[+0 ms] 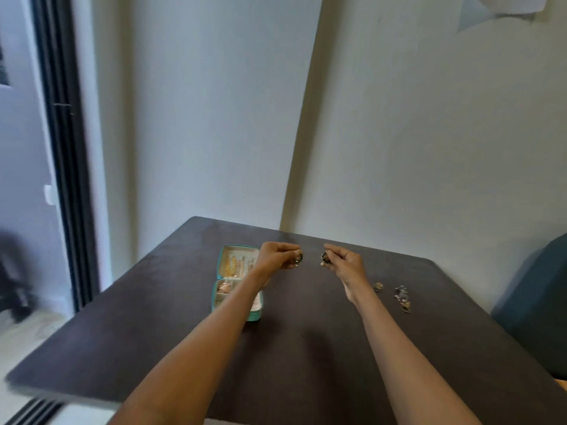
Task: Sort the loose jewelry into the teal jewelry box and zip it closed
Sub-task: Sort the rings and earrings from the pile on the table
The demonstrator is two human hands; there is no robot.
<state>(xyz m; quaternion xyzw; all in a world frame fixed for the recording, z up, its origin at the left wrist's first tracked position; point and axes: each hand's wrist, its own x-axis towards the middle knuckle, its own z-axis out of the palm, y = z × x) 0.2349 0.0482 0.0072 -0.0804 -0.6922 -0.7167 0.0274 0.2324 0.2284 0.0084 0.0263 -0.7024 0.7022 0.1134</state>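
surface (306,348) dark | left hand (277,256) pinches dark earring (298,258) | right hand (345,262) pinches its match (325,257) | teal jewelry box (237,283) open — loose jewelry (402,297) at right

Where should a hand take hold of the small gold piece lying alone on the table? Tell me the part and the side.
Pinch the small gold piece across its outer edges from above with fingertips: it lies low on the table, apart from the loose jewelry pile. Its shape is too small to make out.
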